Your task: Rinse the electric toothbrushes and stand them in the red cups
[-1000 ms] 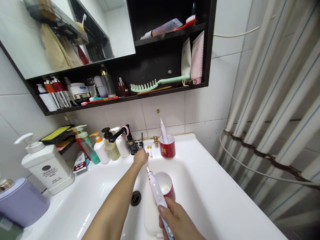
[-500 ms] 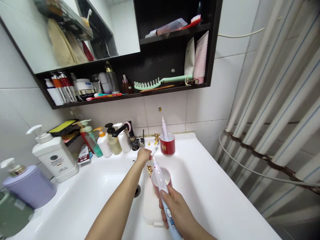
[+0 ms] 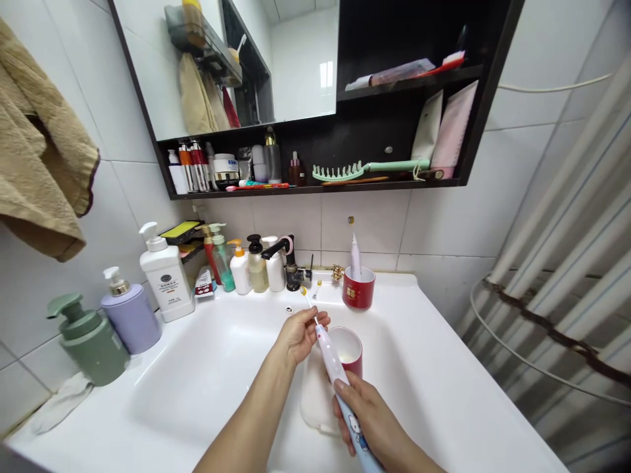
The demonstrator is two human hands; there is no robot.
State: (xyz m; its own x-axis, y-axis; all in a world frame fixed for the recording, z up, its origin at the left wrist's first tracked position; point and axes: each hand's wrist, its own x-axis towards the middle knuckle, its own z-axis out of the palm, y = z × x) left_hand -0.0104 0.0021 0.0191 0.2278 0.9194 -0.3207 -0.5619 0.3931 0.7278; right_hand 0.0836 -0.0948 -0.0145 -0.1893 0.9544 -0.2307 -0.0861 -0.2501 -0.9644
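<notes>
My right hand (image 3: 365, 410) is wrapped round an electric toothbrush handle (image 3: 331, 355), white above and pale blue with a cartoon cat below. It tilts up and left over the basin. My left hand (image 3: 300, 334) pinches a slim white brush head (image 3: 309, 299) at the handle's top end; whether the two are fully joined cannot be made out. A second brush head (image 3: 318, 287) lies on the sink ledge behind. Below the handle, a red cup (image 3: 353, 362) stands in the basin beside or on a cream-coloured flat case (image 3: 315, 394), both partly hidden.
At the back ledge, another red cup (image 3: 359, 294) holds a second toothbrush handle (image 3: 355, 256). The black faucet (image 3: 290, 263) is left of it, then several pump bottles (image 3: 241, 269). A dark shelf (image 3: 296, 190) with toiletries hangs above the white sink (image 3: 207, 368).
My left hand has come back from the ledge to the handle's tip with a brush head. The view has swung left, bringing a towel in.
</notes>
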